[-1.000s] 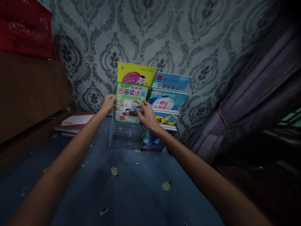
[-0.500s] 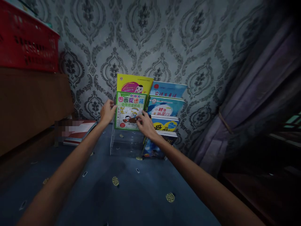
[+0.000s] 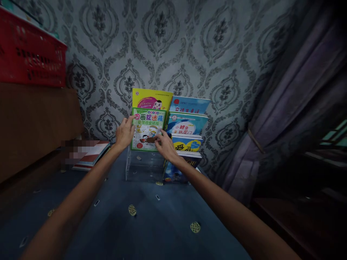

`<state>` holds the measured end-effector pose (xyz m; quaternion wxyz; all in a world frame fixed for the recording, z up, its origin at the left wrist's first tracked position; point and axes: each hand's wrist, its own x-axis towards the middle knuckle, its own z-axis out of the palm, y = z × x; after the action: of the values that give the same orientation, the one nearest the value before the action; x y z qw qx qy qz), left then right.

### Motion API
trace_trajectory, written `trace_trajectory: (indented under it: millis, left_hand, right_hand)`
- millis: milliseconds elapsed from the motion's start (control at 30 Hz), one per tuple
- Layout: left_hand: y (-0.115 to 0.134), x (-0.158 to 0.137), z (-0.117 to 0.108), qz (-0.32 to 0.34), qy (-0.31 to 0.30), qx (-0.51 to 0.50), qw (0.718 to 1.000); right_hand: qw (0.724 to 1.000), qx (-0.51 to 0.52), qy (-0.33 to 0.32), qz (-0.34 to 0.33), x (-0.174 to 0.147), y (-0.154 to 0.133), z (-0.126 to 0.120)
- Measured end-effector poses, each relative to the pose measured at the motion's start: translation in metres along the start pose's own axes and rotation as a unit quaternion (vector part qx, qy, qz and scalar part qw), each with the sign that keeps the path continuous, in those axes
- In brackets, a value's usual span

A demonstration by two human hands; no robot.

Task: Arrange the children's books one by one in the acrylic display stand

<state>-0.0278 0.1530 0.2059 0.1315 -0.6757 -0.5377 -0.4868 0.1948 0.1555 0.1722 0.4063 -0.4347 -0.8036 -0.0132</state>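
Observation:
A green-bordered children's picture book stands upright in a clear acrylic book rack, in front of a taller yellow book. My left hand grips its left edge, the index finger lying over the upper left of the cover. At the right edge my right hand closes on the same book, thumb and fingertips against the lower cover. Beside it, the rack's right column holds a light blue book, a teal book, a yellow-and-blue book and a dark blue book in stepped rows.
The rack stands on a blue patterned cloth against a patterned wall. Left are a stack of books, part of it blurred, and a brown box-like surface under a red basket. A purple curtain hangs at right.
My left index finger has moved onto the cover from the book's left edge. The right hand stays at the right edge. The whole view has shifted slightly.

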Motion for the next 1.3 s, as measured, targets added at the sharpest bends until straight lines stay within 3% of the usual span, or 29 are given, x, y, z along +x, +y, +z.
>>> trace_trajectory:
  millis: [233,333,433,533,667,767,867,967,1300]
  left_hand:
    - [-0.006,-0.015,-0.004,-0.012,0.018,-0.074,0.997]
    - [-0.022,-0.045,-0.006,-0.048,0.026,-0.098,0.994]
    - [-0.053,-0.088,-0.006,-0.104,0.013,-0.093,0.990]
    - [-0.092,-0.132,-0.007,-0.174,-0.011,-0.058,0.983]
    - [-0.132,-0.175,-0.018,-0.227,-0.024,0.014,0.973]
    - [-0.147,-0.191,-0.027,-0.250,-0.023,0.056,0.966]
    - [-0.152,-0.196,-0.031,-0.257,-0.024,0.099,0.961]
    - [-0.151,-0.192,-0.027,-0.247,-0.030,0.135,0.959]
    - [-0.144,-0.147,-0.024,-0.252,-0.044,0.246,0.935]
  right_hand:
    - [0.998,0.039,-0.017,-0.043,-0.023,-0.027,0.000]
    - [0.991,0.098,-0.065,-0.070,-0.065,-0.041,0.018]
    - [0.968,0.160,-0.170,-0.089,-0.118,-0.050,0.042]
    - [0.952,0.183,-0.242,-0.044,-0.162,-0.058,0.060]
    - [0.930,0.241,-0.272,0.049,-0.191,-0.067,0.080]
    - [0.899,0.329,-0.261,0.121,-0.200,-0.068,0.099]
    - [0.867,0.403,-0.230,0.182,-0.206,-0.063,0.115]
    - [0.848,0.439,-0.220,0.199,-0.211,-0.057,0.123]
    - [0.855,0.435,-0.225,0.170,-0.214,-0.055,0.119]
